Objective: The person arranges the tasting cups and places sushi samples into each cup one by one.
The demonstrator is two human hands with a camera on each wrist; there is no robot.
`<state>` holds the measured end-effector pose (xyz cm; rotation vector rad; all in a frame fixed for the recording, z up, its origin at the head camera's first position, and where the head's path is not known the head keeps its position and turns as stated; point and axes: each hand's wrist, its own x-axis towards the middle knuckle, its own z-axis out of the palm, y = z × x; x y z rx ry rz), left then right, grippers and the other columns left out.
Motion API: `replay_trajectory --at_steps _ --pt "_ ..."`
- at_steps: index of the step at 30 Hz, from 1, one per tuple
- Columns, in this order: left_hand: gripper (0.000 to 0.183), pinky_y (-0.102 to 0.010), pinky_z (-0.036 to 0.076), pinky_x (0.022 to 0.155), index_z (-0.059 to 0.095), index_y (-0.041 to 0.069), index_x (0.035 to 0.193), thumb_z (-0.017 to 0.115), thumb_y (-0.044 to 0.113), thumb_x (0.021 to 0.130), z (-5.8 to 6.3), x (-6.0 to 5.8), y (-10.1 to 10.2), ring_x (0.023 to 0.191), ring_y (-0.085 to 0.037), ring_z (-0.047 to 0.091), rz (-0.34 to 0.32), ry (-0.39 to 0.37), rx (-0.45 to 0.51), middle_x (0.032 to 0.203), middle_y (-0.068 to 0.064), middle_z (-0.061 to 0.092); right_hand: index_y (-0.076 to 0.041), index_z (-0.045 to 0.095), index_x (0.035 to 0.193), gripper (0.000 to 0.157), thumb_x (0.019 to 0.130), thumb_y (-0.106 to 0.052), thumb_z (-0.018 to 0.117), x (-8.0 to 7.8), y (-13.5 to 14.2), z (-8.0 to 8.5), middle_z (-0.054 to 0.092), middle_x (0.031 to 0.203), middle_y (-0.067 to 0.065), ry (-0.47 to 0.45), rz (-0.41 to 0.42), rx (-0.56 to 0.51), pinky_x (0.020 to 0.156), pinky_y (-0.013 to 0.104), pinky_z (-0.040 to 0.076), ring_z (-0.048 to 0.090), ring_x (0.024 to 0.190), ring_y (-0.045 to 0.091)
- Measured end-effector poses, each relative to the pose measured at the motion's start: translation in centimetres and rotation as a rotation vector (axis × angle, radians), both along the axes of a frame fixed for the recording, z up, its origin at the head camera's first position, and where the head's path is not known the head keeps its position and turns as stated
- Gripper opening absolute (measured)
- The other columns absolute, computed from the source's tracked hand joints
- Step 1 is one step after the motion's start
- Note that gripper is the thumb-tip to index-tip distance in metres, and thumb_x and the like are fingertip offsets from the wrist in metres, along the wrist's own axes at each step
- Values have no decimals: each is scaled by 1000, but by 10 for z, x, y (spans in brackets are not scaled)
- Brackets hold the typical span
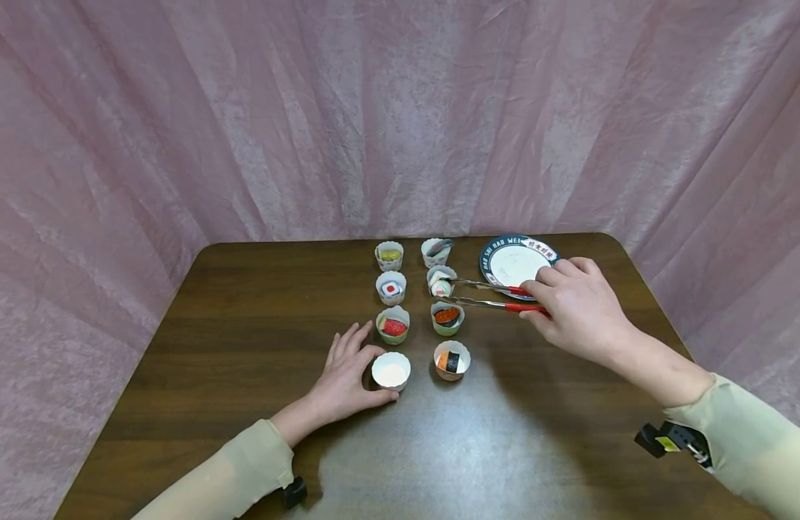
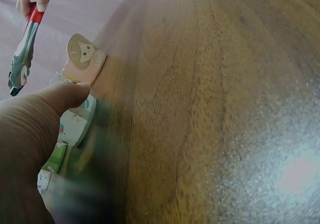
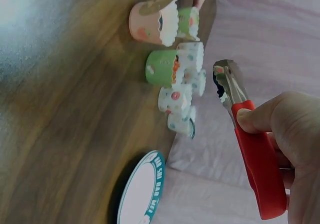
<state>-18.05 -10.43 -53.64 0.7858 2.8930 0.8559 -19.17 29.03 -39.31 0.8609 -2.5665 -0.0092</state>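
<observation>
My right hand [image 1: 577,309] grips tongs [image 3: 257,159] by their red handles. Between the tongs' metal tips shows a small white roll [image 1: 441,288] with a pink and green centre, overlapping a paper cup [image 1: 432,274] in the head view. My left hand [image 1: 345,381] holds the nearest left paper cup [image 1: 391,372], thumb on its near side and index finger on its far side; its inside shows plain white. Just beyond that cup stands one with a red strawberry-like piece [image 1: 393,326]. Across from it a cup holds an orange piece with a black band [image 1: 451,361].
Two columns of paper cups stand on the brown wooden table [image 1: 257,325]. Others hold orange roe [image 1: 447,315], a white piece with a red square [image 1: 391,288], a yellow-green piece [image 1: 390,255] and a grey striped piece [image 1: 439,248]. A blue-rimmed plate [image 1: 513,263] lies back right, before a pink curtain [image 1: 400,123].
</observation>
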Motion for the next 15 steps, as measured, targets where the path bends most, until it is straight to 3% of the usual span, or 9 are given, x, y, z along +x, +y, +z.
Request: replay_trajectory --at_steps 15 --pt "64 -66 4 119 64 21 122 89 55 73 0 0 0 154 -38 13 0 4 -3 167 -14 23 -9 76 107 38 78 -30 86 12 -18 1 63 89 1 -13 63 28 94 54 40 56 89 30"
